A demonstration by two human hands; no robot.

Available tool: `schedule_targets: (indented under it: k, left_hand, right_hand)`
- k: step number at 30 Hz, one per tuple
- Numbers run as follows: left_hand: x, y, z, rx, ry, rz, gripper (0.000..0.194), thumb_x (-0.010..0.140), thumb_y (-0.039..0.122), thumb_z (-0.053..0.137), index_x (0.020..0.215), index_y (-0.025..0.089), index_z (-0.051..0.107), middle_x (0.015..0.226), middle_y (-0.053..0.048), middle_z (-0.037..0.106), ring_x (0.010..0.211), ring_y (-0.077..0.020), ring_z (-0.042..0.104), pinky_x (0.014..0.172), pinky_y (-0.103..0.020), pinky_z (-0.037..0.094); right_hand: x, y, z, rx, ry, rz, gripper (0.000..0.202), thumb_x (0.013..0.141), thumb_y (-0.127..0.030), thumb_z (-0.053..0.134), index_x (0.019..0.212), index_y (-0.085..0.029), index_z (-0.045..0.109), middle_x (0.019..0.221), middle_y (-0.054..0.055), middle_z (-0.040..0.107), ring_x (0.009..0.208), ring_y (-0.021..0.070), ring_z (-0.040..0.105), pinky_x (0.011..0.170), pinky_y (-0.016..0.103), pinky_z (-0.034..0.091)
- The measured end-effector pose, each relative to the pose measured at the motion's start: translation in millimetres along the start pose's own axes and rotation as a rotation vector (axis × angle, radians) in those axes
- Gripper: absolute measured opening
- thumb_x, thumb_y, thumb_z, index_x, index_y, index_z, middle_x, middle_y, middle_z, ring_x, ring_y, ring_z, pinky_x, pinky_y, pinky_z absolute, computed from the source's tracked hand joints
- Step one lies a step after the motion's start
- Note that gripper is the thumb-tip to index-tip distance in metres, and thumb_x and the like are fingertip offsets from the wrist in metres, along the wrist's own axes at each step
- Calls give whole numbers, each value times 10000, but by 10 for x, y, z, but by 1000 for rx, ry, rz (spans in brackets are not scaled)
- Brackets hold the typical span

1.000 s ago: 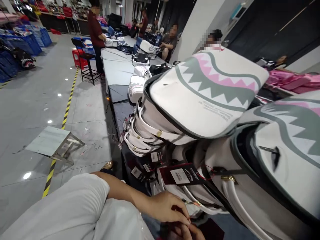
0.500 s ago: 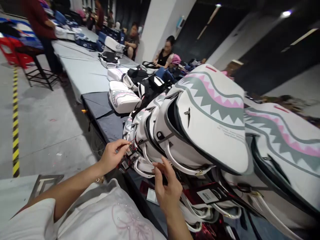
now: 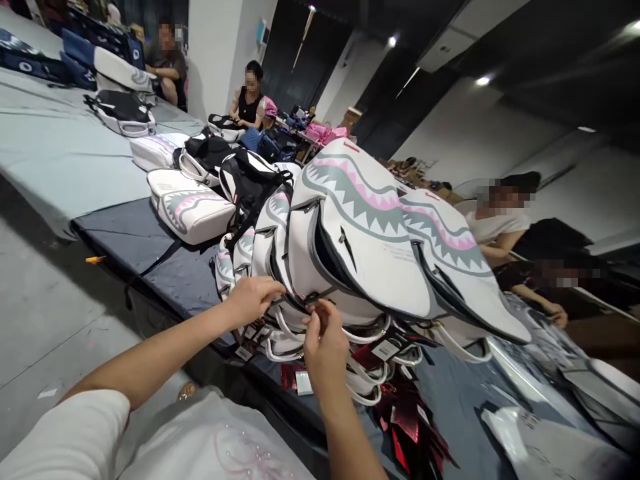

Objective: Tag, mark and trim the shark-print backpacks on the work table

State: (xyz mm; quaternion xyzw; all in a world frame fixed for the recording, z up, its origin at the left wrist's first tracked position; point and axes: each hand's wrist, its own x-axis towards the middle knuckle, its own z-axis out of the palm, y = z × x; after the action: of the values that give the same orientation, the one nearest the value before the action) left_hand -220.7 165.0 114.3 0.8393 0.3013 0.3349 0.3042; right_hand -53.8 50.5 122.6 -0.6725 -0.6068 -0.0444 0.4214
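A white backpack with a grey-and-pink shark-teeth print leans in a row of similar backpacks. My left hand is closed in a pinch on a thin dark-red cord by the bags' top handles. Beside it, my right hand has its thumb and fingertips together against a small black fitting on the backpack. What lies between the right fingertips is hidden. Under the white handles hang dark red hang tags with white labels.
A dark cloth-covered table bears the bags, with more backpacks at the left. Loose red tags lie in a heap, near a clear plastic bag. A person sits across at the right; others sit farther back.
The view has swung right. My left hand has come closer to the backpack and my right hand. The right fingers, apart before, have closed in at the black fitting.
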Motion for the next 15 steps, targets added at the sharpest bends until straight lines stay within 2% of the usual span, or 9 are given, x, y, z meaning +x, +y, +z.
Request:
schedule_targets:
  k: [5, 8, 11, 13, 15]
  left_hand:
    - [237, 88, -2, -163, -182, 54, 289, 893, 110, 520, 1044, 216, 742, 1020, -42, 742, 974, -169, 666, 864, -239, 462]
    - [384, 139, 4, -279, -303, 77, 238, 862, 100, 564, 977, 199, 747, 857, -3, 744, 799, -117, 670, 746, -175, 466]
    - [465, 160, 24, -387, -379, 47, 151, 869, 152, 596, 932, 166, 732, 719, 16, 701, 703, -93, 646, 672, -146, 455]
    - [472, 156, 43, -446, -409, 20, 151, 885, 191, 588, 959, 161, 717, 700, 20, 688, 690, -93, 644, 647, -144, 455]
    - [456, 146, 67, -485, -422, -4, 165, 891, 205, 576, 983, 165, 707, 679, 26, 675, 640, -92, 624, 594, -148, 438]
  right_hand:
    - [36, 46, 39, -298, 35, -37, 434, 1027, -455, 353, 1030, -152, 663, 788, 89, 758, 613, 234, 713, 546, 311, 477]
    - [72, 48, -52, -429, 54, -117, 509, 1044, -494, 304, 951, -171, 686, 668, 41, 733, 501, 221, 679, 476, 305, 418]
    - [86, 27, -196, -401, 113, -196, 468, 1043, -472, 366, 941, -171, 709, 708, 38, 753, 510, 190, 688, 495, 278, 450]
    - [97, -2, -269, -347, 171, -204, 404, 1022, -460, 450, 953, -169, 723, 777, 48, 774, 563, 181, 711, 545, 256, 492]
    - [116, -41, -289, -283, 173, -208, 362, 1002, -447, 506, 981, -167, 735, 844, 61, 785, 627, 185, 731, 612, 247, 530]
